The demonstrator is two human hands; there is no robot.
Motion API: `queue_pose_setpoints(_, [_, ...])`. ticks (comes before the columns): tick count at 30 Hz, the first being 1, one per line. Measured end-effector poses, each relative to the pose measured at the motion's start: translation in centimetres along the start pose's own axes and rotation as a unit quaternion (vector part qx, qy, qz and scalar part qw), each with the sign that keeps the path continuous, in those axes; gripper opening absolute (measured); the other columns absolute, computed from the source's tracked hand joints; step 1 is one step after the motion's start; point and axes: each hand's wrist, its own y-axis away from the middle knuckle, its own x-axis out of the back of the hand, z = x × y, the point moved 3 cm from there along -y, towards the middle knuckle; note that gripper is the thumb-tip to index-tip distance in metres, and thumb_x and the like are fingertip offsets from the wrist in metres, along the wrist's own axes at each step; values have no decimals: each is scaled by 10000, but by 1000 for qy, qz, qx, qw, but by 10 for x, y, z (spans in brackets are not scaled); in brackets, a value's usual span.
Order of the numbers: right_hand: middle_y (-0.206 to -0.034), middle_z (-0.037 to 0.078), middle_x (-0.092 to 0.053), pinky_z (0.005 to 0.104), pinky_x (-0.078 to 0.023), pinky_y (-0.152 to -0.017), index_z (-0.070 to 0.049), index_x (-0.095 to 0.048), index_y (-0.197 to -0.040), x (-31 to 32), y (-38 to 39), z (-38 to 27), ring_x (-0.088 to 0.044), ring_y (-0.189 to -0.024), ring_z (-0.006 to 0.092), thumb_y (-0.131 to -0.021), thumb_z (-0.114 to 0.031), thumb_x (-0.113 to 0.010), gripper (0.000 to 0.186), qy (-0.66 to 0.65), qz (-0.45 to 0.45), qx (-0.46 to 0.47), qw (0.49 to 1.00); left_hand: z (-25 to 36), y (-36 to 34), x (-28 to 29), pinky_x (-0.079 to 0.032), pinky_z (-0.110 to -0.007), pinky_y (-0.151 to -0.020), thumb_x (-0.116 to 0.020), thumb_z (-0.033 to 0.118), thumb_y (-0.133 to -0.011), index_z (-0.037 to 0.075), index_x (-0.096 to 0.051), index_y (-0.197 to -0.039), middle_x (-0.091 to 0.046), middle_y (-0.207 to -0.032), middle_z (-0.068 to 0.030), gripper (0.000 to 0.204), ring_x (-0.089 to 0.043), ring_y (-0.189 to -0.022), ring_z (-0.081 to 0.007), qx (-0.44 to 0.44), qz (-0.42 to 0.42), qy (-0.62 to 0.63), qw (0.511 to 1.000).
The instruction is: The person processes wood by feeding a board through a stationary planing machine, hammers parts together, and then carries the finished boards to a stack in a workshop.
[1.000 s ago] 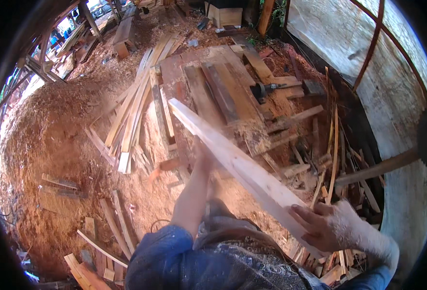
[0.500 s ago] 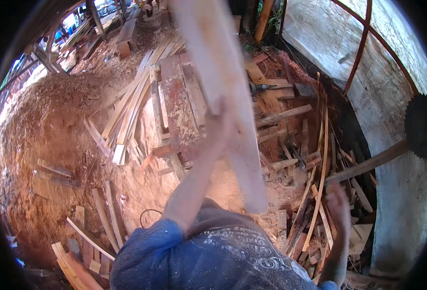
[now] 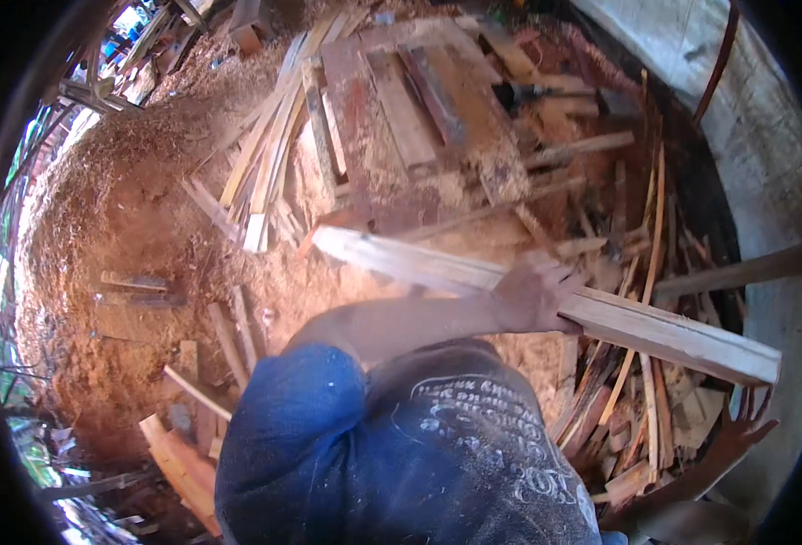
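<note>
Plank (image 3: 673,336) held toward three o'clock; left hand (image 3: 537,292), grip clamped around its middle, presumably for balance. Right hand (image 3: 737,434), four o'clock: grip spread apart, just below the plank's end, touch unclear.

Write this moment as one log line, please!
left hand: gripping wooden beam | right hand: open, near beam's right end | thin boards: piled toward upper left

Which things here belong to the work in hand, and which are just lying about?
In hand:
- pale wooden beam
- left hand, gripping it
- right hand, open near its end

Lying about:
- long wooden strips
- sawdust heap
- short offcuts
</note>
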Motion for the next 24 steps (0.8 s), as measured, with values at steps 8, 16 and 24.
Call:
queue_pose_setpoints(8, [-1492, 126, -504, 429, -408, -1087, -92, -410, -1541, 191, -19, 131, -453, -1393, 230, -949, -581, -590, 789, 191, 50, -152, 968, -28, 5, -22, -526, -362, -739, -781, 617, -692, 67, -626, -935, -630, -869, -65, 621, -643, -893, -240, -99, -147, -44, 983])
queue_pose_setpoints(16, [-1317, 92, -544, 370, -428, -1044, -53, -568, -1256, 40, 141, 140, -528, -1245, 252, -557, -153, -935, 795, 478, -305, 54, 822, -133, 70, -17, -472, -401, -938, -794, 606, -638, 73, -663, -1079, -642, -958, -54, 704, -618, -1023, -251, -127, -265, -169, 941])
queue_pose_setpoints(24, [-1141, 50, -607, 342, -477, -944, -9, -591, -1210, 49, 180, 178, -622, -1022, 195, -658, -129, -912, 650, 290, -243, -197, 904, -188, 141, -3, -322, -449, -1150, -675, 470, -915, 90, -583, -1338, -559, -1334, -168, 576, -486, -1288, -367, 300, -12, -82, 950])
